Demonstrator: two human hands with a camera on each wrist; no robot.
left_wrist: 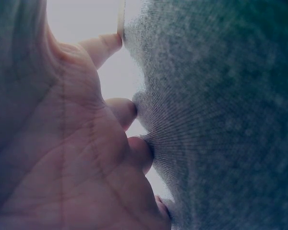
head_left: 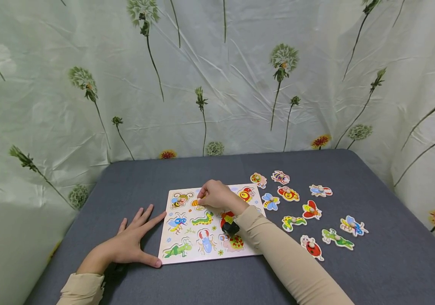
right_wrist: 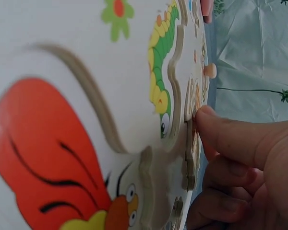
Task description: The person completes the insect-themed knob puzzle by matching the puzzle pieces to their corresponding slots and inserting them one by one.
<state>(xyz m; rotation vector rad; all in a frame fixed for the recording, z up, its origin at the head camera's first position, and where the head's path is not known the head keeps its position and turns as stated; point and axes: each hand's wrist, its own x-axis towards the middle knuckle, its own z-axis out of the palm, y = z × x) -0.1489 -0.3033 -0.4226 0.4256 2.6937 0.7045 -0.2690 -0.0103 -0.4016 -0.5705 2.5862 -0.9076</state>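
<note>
Right hand (head_left: 219, 197): my thumb and forefinger pinch the striped piece (head_left: 197, 205), the other fingers curled in behind.
Striped piece: in the board's (head_left: 192, 256) far row, just right of the bee piece (head_left: 179, 200); I cannot tell whether it lies fully flat.
Pinch: I'd keep it light, hold the piece level with the board and turn it slightly until outlines agree; forcing it tilted would likely jam it.
Left hand (head_left: 131, 243): spread wide, holding nothing, thumb touching the board's near left corner; I judge it a useful brace against sliding.
Loose pieces (head_left: 311, 247): on the table (head_left: 141, 178), mostly right of the board.
Right wrist view: shows how deep the board's cut edges run, which the head view flattens.
Left wrist view: shows my palm, hidden from above.
</note>
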